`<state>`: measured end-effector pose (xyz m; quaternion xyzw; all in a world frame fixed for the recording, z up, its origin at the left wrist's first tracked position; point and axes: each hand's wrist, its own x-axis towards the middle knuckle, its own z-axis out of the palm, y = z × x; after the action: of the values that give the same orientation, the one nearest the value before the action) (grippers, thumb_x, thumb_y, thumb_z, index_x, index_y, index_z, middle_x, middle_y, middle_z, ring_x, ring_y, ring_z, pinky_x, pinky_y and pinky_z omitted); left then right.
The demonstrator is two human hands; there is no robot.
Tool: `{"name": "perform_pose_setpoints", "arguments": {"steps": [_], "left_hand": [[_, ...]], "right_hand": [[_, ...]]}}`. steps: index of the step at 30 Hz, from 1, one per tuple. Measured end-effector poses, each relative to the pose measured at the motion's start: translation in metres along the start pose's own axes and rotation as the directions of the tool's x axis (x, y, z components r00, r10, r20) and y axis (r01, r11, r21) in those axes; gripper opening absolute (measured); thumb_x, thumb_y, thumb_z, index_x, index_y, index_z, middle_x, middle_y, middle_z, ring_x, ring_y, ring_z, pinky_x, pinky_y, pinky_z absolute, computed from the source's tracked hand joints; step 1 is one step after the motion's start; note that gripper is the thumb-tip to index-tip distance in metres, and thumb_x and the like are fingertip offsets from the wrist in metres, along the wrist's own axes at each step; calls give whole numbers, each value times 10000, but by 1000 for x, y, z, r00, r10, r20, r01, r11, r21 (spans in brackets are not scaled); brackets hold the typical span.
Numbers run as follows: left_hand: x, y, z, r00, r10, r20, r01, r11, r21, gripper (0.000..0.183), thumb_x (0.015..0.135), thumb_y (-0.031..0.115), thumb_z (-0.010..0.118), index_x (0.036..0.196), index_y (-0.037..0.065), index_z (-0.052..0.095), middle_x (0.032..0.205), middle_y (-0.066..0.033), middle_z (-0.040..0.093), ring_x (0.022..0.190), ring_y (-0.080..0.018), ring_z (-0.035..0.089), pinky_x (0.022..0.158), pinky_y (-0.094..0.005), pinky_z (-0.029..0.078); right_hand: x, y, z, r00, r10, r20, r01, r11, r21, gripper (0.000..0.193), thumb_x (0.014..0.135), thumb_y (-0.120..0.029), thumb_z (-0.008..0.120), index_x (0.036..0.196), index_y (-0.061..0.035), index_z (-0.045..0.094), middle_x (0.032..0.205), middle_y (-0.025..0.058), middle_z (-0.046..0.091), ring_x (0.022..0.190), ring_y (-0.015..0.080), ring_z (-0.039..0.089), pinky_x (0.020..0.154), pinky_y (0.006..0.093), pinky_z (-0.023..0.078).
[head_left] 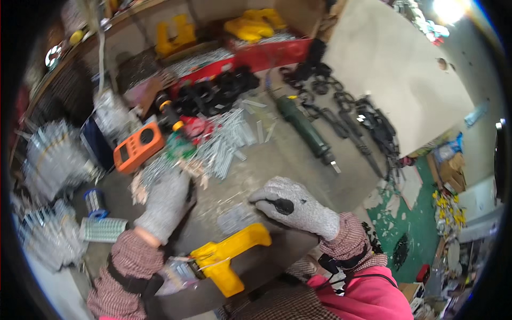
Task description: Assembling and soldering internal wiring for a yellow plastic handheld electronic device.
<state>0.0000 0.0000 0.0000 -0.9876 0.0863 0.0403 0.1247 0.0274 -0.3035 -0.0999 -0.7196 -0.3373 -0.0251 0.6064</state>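
On the grey worktop (346, 186), the loose heap of slim silver metal strips (226, 138) could slide or tangle if the left hand in a pale grey knit glove (168, 200), reaching to its near side, dragged several together; its fingers are too blurred to tell how far they open or what they hold. The right hand in a matching glove (298, 208) is loosely curled, its contents impossible to tell, and a careless sweep could knock the yellow angular plastic bracket (237, 245) off the near edge or shove aside the small clear plastic packet (237, 217) between the hands
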Motion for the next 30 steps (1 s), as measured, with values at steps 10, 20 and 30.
{"name": "perform_pose_setpoints", "arguments": {"steps": [10,20,30], "left_hand": [[-36,146,48,913,-273,-304,-22,711,-703,182,862,110,637,1025,29,641,953,-167,647,940,-365,620,825,-442,506],[-131,188,61,863,-469,-188,130,564,-815,133,910,9,523,1001,20,620,965,-177,606,894,-361,622,805,-421,498],[-159,178,72,853,-501,-149,208,587,-782,146,923,57,538,1026,35,638,987,-153,652,900,-327,653,793,-397,496]], "right_hand": [[12,99,-346,939,262,-224,-219,-48,-974,370,884,-322,667,1153,-70,631,1226,184,534,1154,370,523,953,484,481],[-4,11,-207,706,707,-30,-588,610,532,266,1041,-289,473,1211,-102,557,951,52,660,671,55,527,572,201,437],[-28,-15,-174,881,123,457,280,642,-714,553,765,35,607,1290,-137,618,1374,170,518,1270,398,476,1083,482,384]]}}
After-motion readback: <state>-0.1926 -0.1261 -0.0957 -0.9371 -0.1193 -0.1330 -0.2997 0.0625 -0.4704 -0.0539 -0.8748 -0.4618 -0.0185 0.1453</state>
